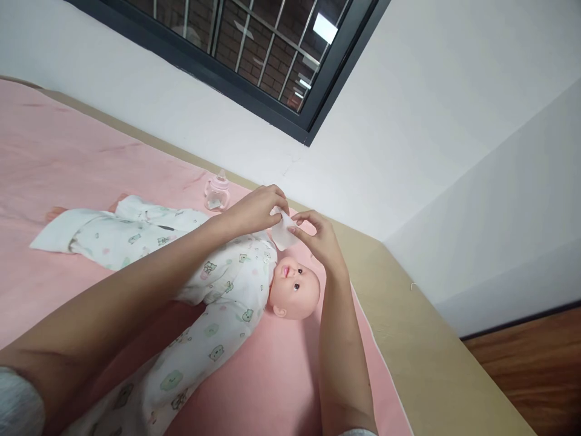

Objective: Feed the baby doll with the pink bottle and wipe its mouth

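Tissue (pixel 284 236) between left grip (pixel 264 208), right grip (pixel 321 239)

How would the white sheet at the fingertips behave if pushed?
The white sheet looks thin, so it would probably fold rather than resist. The left hand merely pinches it, suggesting it is likely light.

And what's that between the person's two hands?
A thin white sheet, perhaps tissue or cloth, lies between the left hand and the right hand, with fingers of both on it, as the head view shows.
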